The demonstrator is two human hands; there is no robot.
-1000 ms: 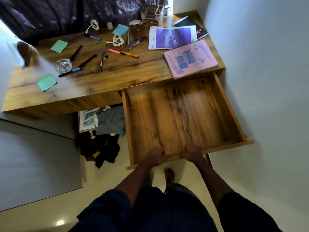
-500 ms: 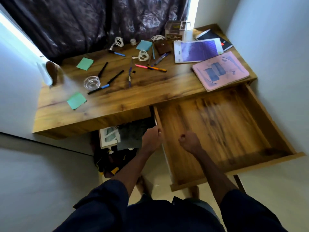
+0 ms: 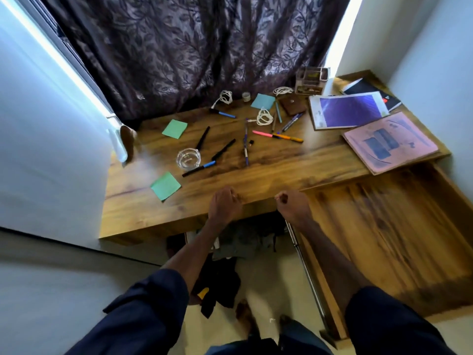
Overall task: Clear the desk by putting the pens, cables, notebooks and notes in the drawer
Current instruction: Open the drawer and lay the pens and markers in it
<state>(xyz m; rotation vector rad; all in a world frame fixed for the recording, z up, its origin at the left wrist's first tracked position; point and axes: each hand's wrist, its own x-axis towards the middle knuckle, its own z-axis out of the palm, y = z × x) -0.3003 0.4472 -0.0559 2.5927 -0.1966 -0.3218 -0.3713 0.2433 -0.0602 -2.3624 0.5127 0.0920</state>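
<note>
The wooden drawer (image 3: 399, 231) stands pulled out and empty at the right, below the desk (image 3: 268, 175). My left hand (image 3: 224, 204) and my right hand (image 3: 291, 206) hover at the desk's front edge, both loosely fisted and holding nothing. On the desk lie several pens, among them a black and blue pen (image 3: 199, 169) and a pink and orange pen (image 3: 277, 136). White cables (image 3: 265, 117) are coiled near the back. Green notes (image 3: 165, 186) and a blue note (image 3: 262, 101) lie flat. A pink notebook (image 3: 390, 142), a purple notebook (image 3: 349, 110) and a black one (image 3: 368, 89) sit at the right.
A glass ashtray (image 3: 188, 158), a brown wallet (image 3: 291, 105) and a small organiser box (image 3: 311, 80) also stand on the desk. Dark curtains (image 3: 192, 47) hang behind. Clothes (image 3: 243, 242) lie on the floor under the desk. White walls close in left and right.
Both hands let go of the drawer's front and rose to the desk's front edge. The view swung left and up, so the drawer now lies to the right.
</note>
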